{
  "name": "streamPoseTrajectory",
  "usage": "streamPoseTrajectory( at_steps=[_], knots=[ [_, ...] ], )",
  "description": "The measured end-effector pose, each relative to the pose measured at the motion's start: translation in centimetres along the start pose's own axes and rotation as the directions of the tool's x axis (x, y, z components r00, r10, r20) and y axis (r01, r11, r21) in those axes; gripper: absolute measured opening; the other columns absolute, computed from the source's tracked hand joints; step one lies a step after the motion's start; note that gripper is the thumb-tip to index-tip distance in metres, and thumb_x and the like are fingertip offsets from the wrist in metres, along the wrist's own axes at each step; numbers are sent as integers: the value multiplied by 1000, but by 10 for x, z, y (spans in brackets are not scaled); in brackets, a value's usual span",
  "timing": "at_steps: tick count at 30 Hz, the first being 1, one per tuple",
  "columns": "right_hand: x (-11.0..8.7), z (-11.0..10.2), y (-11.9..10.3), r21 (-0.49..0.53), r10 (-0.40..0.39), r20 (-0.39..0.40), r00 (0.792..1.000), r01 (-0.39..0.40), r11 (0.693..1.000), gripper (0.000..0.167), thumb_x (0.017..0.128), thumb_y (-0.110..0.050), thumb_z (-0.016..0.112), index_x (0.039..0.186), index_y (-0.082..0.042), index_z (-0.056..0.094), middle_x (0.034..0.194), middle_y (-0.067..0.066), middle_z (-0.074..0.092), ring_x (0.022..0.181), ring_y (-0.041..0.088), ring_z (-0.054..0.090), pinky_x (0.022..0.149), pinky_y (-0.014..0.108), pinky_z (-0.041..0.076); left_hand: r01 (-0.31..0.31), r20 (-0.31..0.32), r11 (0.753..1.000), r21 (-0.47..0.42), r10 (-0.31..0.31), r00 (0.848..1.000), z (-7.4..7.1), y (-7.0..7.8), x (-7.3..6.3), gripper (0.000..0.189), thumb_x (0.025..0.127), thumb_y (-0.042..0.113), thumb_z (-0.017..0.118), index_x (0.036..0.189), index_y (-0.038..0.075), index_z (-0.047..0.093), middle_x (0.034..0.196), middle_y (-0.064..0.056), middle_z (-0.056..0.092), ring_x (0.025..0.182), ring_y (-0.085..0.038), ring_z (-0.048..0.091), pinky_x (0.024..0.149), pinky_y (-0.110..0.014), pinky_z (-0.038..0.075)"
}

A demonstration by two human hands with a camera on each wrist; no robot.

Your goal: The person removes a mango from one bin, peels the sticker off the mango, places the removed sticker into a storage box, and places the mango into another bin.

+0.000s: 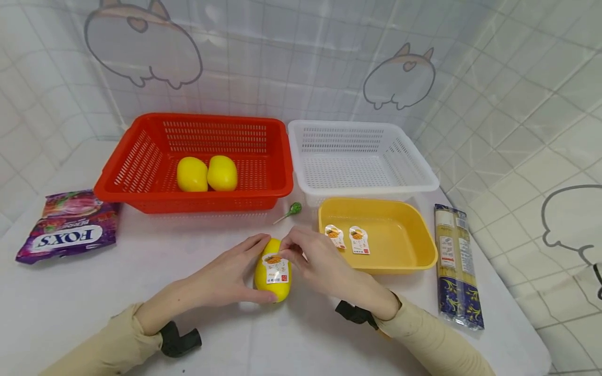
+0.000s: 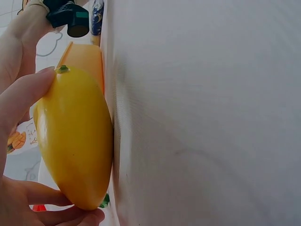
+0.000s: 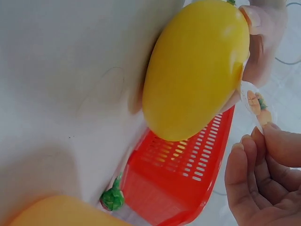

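A yellow mango (image 1: 278,290) lies on the white tabletop, its stem end towards me. My left hand (image 1: 224,274) holds it from the left; in the left wrist view the thumb is at the stem end of the mango (image 2: 77,141) and the fingers are at its far tip. Over the mango's top is a white sticker (image 1: 276,269) with a mango picture. Between thumb and forefinger, my right hand (image 1: 322,263) pinches the sticker's far edge. From the right wrist view, the sticker (image 3: 256,103) stands partly away from the peel, its pinched end raised.
Two more mangoes (image 1: 222,173) sit inside a red basket (image 1: 211,199). Beside it stands a white basket (image 1: 371,190). A yellow tray (image 1: 404,235) to the right holds two stickers (image 1: 359,240). Around are a green lollipop (image 1: 294,209), a purple candy bag (image 1: 75,224) and noodle packs (image 1: 456,266).
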State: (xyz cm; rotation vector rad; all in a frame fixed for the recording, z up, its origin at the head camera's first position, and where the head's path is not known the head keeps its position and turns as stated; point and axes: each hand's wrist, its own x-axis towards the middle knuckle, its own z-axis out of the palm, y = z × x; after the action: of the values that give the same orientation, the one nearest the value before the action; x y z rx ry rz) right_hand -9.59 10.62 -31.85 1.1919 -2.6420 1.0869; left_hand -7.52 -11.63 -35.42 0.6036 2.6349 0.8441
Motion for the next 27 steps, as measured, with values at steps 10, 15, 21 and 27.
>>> streamPoseTrajectory(
  at_steps=[10,15,21,27],
  knots=[
    [-2,-2,-4,20,5,16,1000,-5,1000,9,90,-12,74,91,-10,65,83,-4,61,77,7,53,68,17,50,5,1,1000,-1,-5,1000,2,1,1,118,72,70,76,157,3,28,162,-12,30,145,-32,35,112,-57,39],
    [-3,-3,-5,27,-12,13,1000,12,1000,9,90,-11,74,91,-10,65,82,-5,60,77,6,54,68,17,51,-2,-2,1000,-7,2,1000,2,1,1,118,72,69,76,157,3,28,162,-12,30,145,-32,35,113,-56,38],
    [-4,-3,-8,34,-12,17,1000,12,999,10,89,-9,74,90,-11,64,82,-6,59,77,6,53,69,17,51,-23,-16,1000,-2,23,1000,2,1,1,118,72,69,76,156,2,28,162,-12,31,145,-31,35,114,-55,37],
    [-5,-4,-10,33,-3,32,999,2,999,9,90,-9,74,90,-10,65,83,-5,60,78,7,54,70,17,51,-30,-21,1000,0,30,999,2,0,1,118,72,70,76,156,1,29,161,-12,31,145,-31,35,115,-54,36]
  ],
)
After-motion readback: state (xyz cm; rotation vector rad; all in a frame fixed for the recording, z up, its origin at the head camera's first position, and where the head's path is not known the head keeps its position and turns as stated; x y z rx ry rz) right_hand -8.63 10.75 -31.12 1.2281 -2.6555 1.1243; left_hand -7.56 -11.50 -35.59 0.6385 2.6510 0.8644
